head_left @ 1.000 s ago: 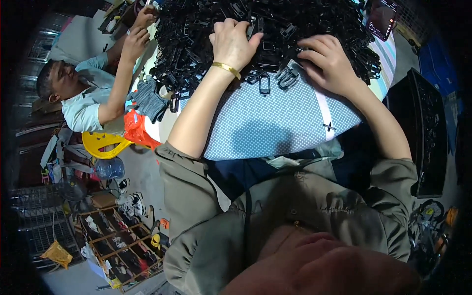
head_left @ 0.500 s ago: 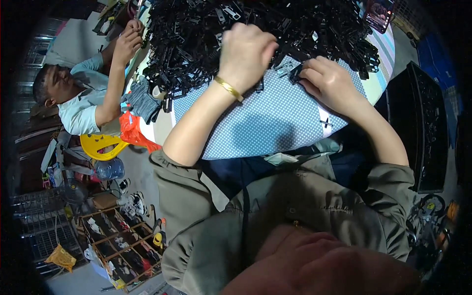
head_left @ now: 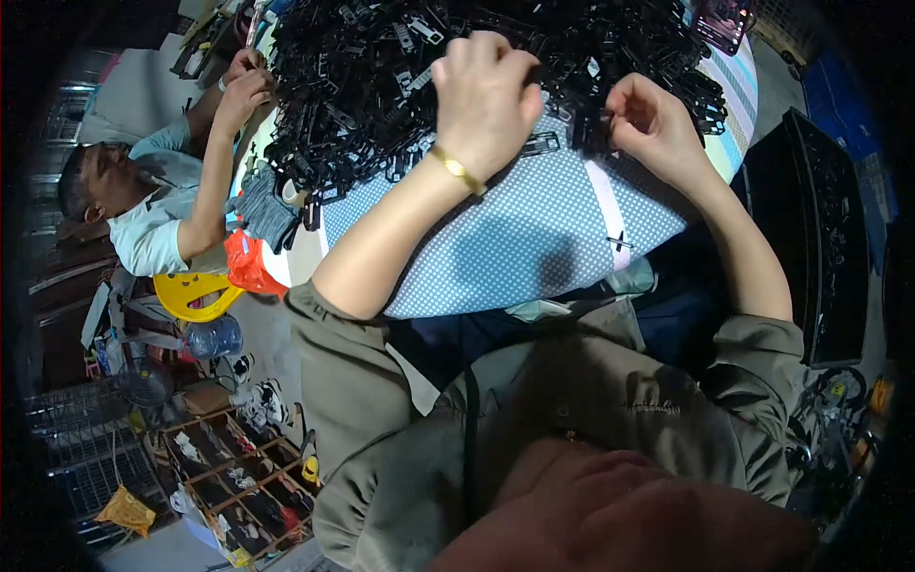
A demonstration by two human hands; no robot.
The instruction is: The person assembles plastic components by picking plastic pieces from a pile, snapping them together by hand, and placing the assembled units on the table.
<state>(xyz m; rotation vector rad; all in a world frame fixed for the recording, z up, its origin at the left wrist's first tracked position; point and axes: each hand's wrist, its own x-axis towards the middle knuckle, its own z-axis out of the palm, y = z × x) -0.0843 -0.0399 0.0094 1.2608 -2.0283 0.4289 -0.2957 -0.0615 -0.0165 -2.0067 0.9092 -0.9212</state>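
A heap of small black plastic pieces (head_left: 353, 105), flat and slotted, covers the far part of the table. Over its near edge hangs my left hand (head_left: 486, 105), with a gold bracelet on the wrist. Its fingers curl downward, and whatever they grip is hidden. Beside its thumb lies one slotted frame piece (head_left: 541, 143) on the blue dotted cloth (head_left: 505, 229). My right hand (head_left: 660, 129) is closed in a pinch at the heap's right side. A dark, blurred black plastic piece (head_left: 593, 131) is at its fingertips. A small black cross-shaped bit (head_left: 620, 241) rests on the cloth's pale strip.
A phone (head_left: 724, 24) with a lit screen stands at the far right. Another person (head_left: 176, 210) works at the table's left side. Near them are a grey knitted item (head_left: 267, 205), a tape roll (head_left: 291, 193), a red plastic bag (head_left: 250, 265) and a yellow stool (head_left: 195, 296).
My right hand has risen away from me and slightly right, with the black piece at its fingers. The left hand has shifted a little right. The whole view has turned slightly.
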